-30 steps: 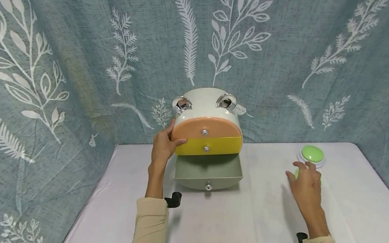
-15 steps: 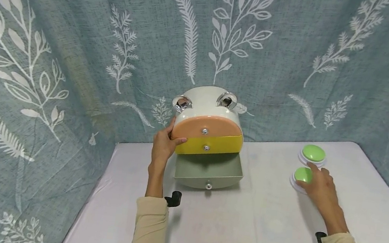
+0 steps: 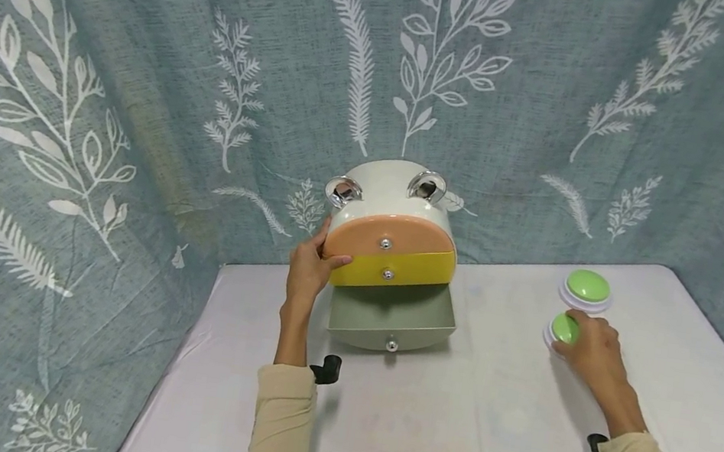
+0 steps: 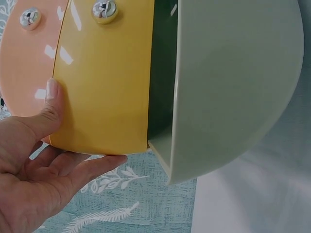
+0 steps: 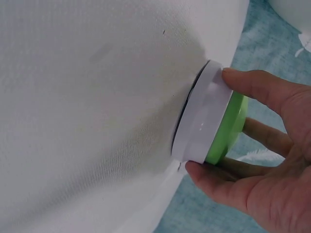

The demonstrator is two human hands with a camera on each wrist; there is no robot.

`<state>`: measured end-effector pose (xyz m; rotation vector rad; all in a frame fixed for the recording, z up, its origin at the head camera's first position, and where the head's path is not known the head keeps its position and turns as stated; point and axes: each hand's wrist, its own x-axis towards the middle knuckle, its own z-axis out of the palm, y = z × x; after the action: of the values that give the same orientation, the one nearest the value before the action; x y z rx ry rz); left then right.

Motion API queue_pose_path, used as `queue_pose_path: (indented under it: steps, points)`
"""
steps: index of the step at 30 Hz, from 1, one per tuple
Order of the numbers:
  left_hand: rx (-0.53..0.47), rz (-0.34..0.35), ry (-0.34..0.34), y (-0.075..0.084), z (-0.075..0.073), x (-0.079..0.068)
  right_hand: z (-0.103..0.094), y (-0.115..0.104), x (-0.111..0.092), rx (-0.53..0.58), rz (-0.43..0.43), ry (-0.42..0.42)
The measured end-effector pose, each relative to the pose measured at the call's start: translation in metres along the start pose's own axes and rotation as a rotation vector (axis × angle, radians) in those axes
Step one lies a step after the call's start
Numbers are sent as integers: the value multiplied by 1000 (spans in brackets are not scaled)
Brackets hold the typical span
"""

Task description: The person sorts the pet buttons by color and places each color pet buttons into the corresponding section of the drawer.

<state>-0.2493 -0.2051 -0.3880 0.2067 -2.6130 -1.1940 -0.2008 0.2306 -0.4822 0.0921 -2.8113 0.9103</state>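
A small frog-faced drawer box (image 3: 378, 182) with a white body stands at the back of the table. Its orange top drawer (image 3: 361, 234) and yellow middle drawer (image 3: 363, 269) are closed, while the green bottom drawer (image 3: 361, 334) is pulled out. My left hand (image 3: 307, 268) holds the box's left side, thumb on the front near the orange-yellow seam (image 4: 57, 53) and fingers along the side. To the right, my right hand (image 3: 597, 356) grips a round push button (image 5: 206, 116) by its white rim; its dome is green. The bottom drawer's interior looks bare.
A second green-and-white push button (image 3: 587, 287) sits just behind the gripped one. A blue-green leaf-patterned curtain (image 3: 483, 158) hangs at the back and sides of the white-covered table (image 3: 416, 434). Black camera mounts (image 3: 328, 369) stick out at both wrists.
My right hand has moved right and closed its fingers round the nearer push button. The left hand stays on the drawer box, and the bottom drawer remains out.
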Motion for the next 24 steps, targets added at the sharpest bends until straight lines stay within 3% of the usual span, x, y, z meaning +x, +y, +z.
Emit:
queue_pose_path:
  steps: [7, 15, 24]
  points:
    - [-8, 3, -3, 2, 1, 1, -1, -8, 0, 17, 17, 54]
    - [-16, 15, 2, -1, 1, 0, -11, -45, 0, 10, -51, 165]
    - [-28, 11, -9, -1, 1, -1, -20, -94, -1, 28, -113, 120]
